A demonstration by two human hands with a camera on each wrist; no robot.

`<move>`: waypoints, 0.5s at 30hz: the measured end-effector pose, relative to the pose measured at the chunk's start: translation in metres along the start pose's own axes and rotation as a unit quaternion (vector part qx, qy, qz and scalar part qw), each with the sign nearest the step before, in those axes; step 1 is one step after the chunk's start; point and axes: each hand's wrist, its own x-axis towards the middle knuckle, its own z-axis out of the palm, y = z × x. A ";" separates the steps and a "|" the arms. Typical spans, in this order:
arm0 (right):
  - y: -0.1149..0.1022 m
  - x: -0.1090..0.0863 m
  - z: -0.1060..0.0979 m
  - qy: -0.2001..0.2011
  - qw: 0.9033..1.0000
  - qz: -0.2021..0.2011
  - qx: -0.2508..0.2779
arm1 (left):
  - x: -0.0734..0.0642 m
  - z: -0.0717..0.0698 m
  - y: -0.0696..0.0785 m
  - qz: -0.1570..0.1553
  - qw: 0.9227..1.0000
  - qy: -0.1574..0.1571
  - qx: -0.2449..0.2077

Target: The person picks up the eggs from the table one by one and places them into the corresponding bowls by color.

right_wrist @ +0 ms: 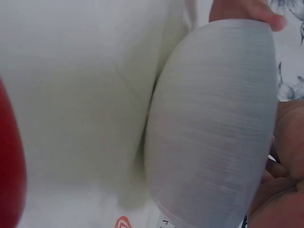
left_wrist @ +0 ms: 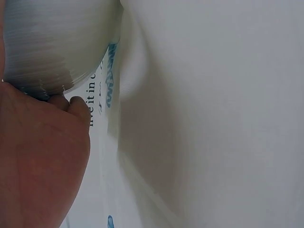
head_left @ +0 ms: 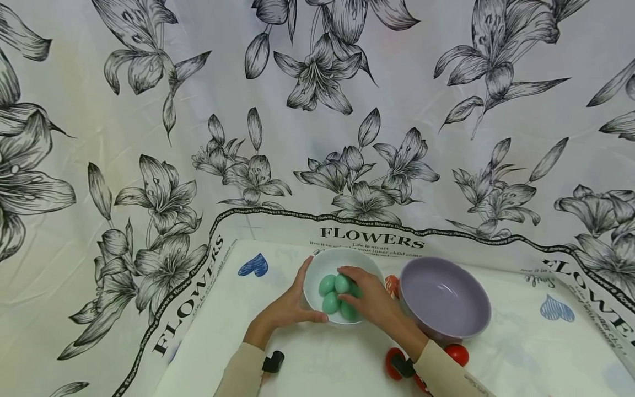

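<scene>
A white bowl [head_left: 322, 264] stands on the patterned cloth and contains several mint-green eggs [head_left: 331, 302]. My left hand [head_left: 290, 306] grips its left side, thumb at the near rim and fingers along the far left wall. In the left wrist view, part of the left hand [left_wrist: 42, 152] lies against the outside of the bowl [left_wrist: 57, 42]. Reaching in over the right rim, my right hand [head_left: 369, 295] pinches one green egg [head_left: 342, 283] between thumb and fingers. From the right wrist, the bowl's outer wall [right_wrist: 213, 123] hides the eggs.
A purple bowl [head_left: 444, 303] stands close on the right. Near my right forearm lie a shiny red ball-like thing [head_left: 457, 354] and another red object [head_left: 393, 368], partly covered by the wrist. Behind rises a flower-printed cloth [head_left: 317, 165].
</scene>
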 end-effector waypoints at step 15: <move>0.009 0.000 0.006 -0.024 0.999 0.002 -0.020 | 0.002 0.000 0.000 -0.009 1.000 0.003 -0.005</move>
